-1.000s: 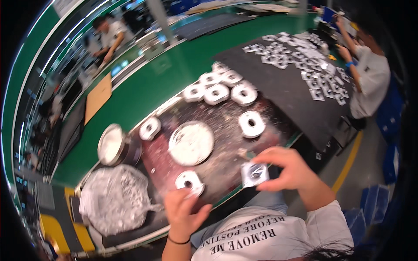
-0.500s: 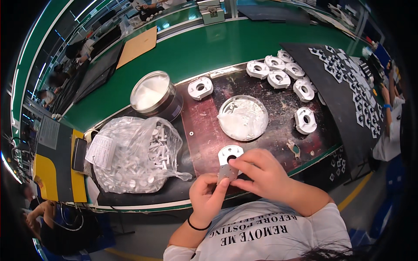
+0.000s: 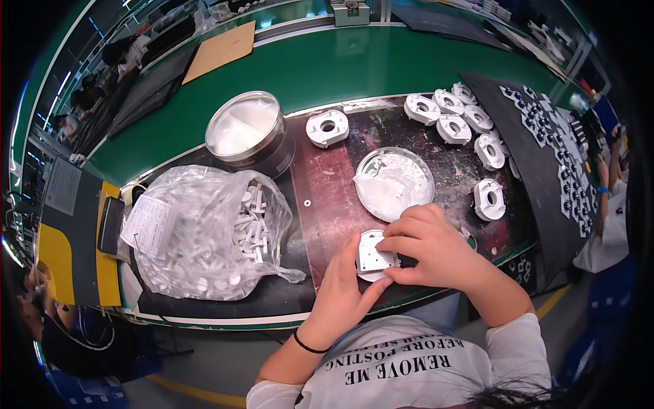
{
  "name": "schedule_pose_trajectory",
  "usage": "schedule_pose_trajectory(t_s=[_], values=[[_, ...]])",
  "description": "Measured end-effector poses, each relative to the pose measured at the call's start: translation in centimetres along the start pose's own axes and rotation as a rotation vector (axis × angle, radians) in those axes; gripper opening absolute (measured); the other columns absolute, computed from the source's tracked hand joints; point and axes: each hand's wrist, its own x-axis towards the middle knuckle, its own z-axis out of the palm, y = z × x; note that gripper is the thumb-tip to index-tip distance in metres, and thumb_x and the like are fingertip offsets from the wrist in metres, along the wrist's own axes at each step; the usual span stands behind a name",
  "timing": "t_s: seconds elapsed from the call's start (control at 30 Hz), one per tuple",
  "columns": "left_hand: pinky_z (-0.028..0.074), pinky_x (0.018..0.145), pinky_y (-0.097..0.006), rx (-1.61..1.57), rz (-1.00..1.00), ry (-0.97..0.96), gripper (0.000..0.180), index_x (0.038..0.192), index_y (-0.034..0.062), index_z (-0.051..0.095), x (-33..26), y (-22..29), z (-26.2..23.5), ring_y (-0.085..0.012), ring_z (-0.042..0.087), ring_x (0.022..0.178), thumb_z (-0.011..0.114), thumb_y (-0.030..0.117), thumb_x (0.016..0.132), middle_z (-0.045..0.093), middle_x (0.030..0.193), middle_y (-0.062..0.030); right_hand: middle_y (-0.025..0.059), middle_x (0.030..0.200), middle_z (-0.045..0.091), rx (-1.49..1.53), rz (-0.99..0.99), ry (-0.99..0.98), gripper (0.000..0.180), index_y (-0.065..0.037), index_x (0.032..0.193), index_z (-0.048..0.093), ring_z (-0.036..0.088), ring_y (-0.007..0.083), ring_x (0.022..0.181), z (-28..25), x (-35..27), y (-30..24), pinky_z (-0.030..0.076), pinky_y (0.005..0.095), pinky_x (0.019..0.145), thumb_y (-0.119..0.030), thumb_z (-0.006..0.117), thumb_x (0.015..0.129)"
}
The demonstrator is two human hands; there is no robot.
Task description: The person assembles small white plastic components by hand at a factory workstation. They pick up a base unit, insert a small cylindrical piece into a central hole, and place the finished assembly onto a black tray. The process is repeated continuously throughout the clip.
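Note:
A small square metal plate (image 3: pixel 373 260) with several holes lies on a white plastic housing (image 3: pixel 372 276) at the table's near edge. My left hand (image 3: pixel 339 281) is closed around the left side of the two parts, its thumb at the near edge. From the right, my right hand (image 3: pixel 430 247) pinches the plate with fingertips and thumb, hiding its right side. Just beyond my hands sits a round metal dish (image 3: pixel 428 178) with white paste and a piece of clear film. Similar white housings (image 3: pixel 489 199) stand to the right, and another single housing (image 3: pixel 328 128) is farther off.
At the left, an open clear bag (image 3: pixel 197 238) holds many white plastic parts, beside a large tin (image 3: pixel 272 153) with white contents. A small washer (image 3: pixel 307 203) lies on the table. On the right, a black mat (image 3: pixel 528 184) carries rows of small parts. Another person's arm (image 3: pixel 602 198) shows beyond.
The metal plate, tilted up in front of the housing before, now lies flat over it. My left hand's fingers have stretched forward along its side, and my right hand has shifted slightly right.

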Motion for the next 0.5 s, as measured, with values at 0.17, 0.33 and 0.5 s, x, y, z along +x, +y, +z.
schedule_pose_trajectory(t_s=[0.17,0.33,0.5], values=[[0.038,0.100,-0.040,0.061,0.013,-0.016,0.085,0.138,-0.0020,0.023,0.18,0.15,-0.15,-0.0340,0.045,0.121,0.076,0.020,0.075,0.042,0.132,-0.0225,-0.0016,0.097,0.059,0.015,-0.022,-0.041,0.028,-0.016,0.091,0.067,0.052,0.0173,0.096,-0.62,0.11,0.14,0.037,0.0349,0.083,-0.025,0.074,0.065],[0.039,0.098,-0.043,0.031,0.009,0.010,0.087,0.138,-0.0024,0.025,0.16,0.18,-0.07,-0.0396,0.047,0.118,0.078,0.020,0.072,0.043,0.131,-0.0251,-0.0014,0.099,0.059,0.025,-0.019,-0.075,0.029,-0.016,0.092,0.067,0.052,0.0178,0.098,-0.73,0.16,0.25,0.037,0.0353,0.085,-0.025,0.074,0.065],[0.041,0.095,-0.043,0.024,0.022,0.025,0.089,0.137,-0.0021,0.026,0.28,0.20,0.05,-0.0389,0.049,0.114,0.079,0.021,0.070,0.046,0.127,-0.0241,-0.0002,0.101,0.059,0.121,0.006,-0.055,0.030,-0.016,0.094,0.067,0.052,0.0194,0.100,-0.05,-0.36,0.79,0.037,0.0367,0.088,-0.025,0.075,0.066]])
